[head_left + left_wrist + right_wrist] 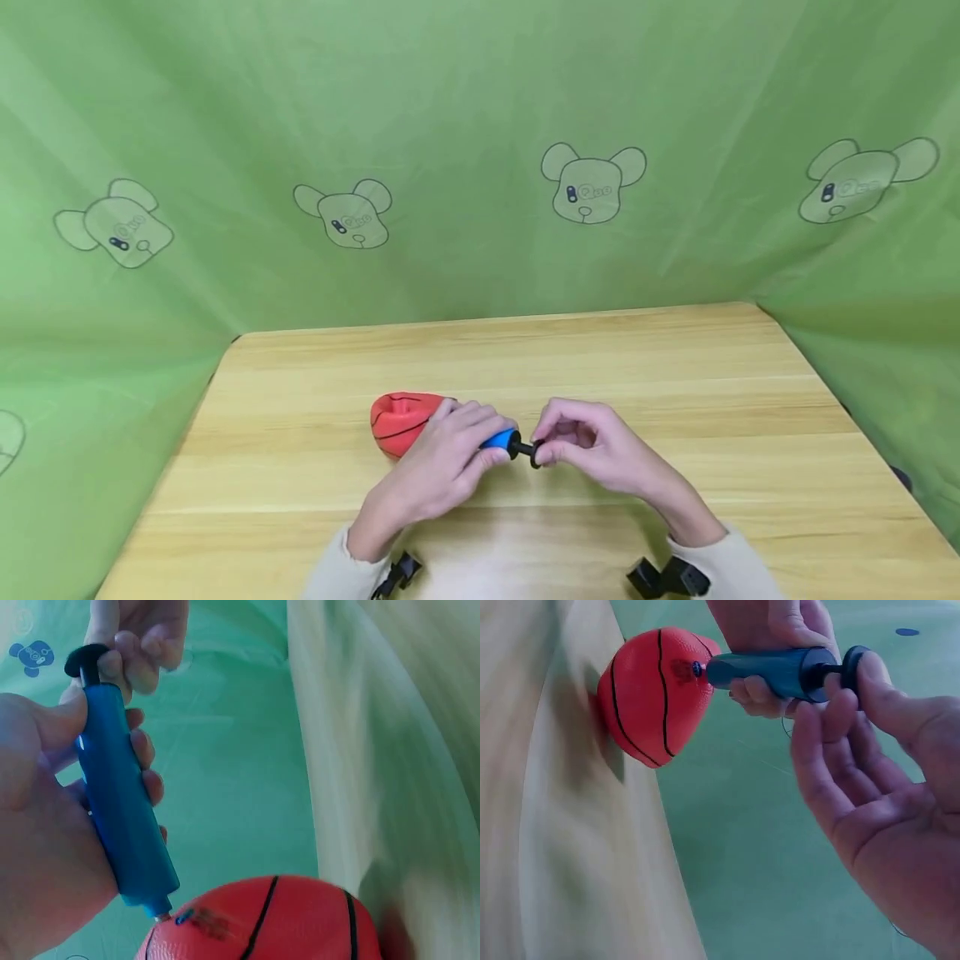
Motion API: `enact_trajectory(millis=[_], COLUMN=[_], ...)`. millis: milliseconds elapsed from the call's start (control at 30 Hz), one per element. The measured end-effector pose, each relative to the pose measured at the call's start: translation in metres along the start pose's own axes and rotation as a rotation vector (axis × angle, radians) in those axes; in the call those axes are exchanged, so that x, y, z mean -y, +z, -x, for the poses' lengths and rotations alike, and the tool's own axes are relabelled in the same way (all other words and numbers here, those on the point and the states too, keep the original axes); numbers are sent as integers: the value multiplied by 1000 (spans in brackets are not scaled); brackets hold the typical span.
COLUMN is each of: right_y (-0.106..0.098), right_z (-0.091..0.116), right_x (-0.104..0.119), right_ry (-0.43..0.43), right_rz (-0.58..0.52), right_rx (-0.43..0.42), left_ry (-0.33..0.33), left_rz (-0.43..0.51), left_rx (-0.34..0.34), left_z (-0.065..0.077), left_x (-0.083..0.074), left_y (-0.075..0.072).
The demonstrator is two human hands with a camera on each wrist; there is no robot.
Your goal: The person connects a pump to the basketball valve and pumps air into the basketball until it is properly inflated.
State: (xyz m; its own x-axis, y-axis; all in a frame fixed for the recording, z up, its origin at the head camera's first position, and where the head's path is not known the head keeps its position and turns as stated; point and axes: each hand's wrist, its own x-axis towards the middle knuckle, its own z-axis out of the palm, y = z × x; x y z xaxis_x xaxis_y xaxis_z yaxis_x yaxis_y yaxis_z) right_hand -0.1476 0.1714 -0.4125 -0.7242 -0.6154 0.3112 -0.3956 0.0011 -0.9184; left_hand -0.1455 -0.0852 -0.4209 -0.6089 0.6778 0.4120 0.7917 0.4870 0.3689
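A small blue hand pump [124,787] is gripped round its barrel by my left hand [447,462]. Its nozzle end meets a red ball [656,697] with black lines, right beside a small blue spot. The ball is partly deflated, with a dent that shows in the head view. My right hand [592,446] pinches the pump's black handle [853,675] between thumb and fingers. Only a short length of the black rod shows between handle and barrel. In the head view the left hand hides most of the barrel and the ball's right side.
The work is over a light wooden table [315,375]. Green cloth [465,267] printed with bear heads stands behind it and at both sides. Black wrist cameras [667,577] sit at the sleeves, near the table's front.
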Motion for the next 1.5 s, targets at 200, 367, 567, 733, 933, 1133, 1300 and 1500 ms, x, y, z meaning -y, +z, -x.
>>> enact_trajectory(millis=[200, 367, 567, 733, 933, 1133, 1300, 1500], right_y=[-20, -36, -11, 8, -6, -26, -13, 5], right_z=[14, 27, 9, -3, 8, 26, 14, 4], right_x=[15, 24, 0, -4, 32, 50, 30, 6], right_ry=[-80, -194, -21, -7, -15, -102, -16, 16], right_rz=[-43, -95, -50, -26, 58, -6, -54, -72], right_rx=[51, 62, -5, -64, -25, 8, -19, -24], left_ry=[10, -30, -25, -13, 17, -22, 8, 28], left_rz=[29, 39, -65, -21, 102, 133, 126, 75], left_rx=[-9, -49, -9, 0, -14, -52, -67, -40], left_z=[-2, -1, -2, -2, 1, 5, 1, 0], left_x=[8, 12, 5, 5, 14, 19, 8, -1], left_y=[-6, -12, -6, -5, -12, -17, -7, 0])
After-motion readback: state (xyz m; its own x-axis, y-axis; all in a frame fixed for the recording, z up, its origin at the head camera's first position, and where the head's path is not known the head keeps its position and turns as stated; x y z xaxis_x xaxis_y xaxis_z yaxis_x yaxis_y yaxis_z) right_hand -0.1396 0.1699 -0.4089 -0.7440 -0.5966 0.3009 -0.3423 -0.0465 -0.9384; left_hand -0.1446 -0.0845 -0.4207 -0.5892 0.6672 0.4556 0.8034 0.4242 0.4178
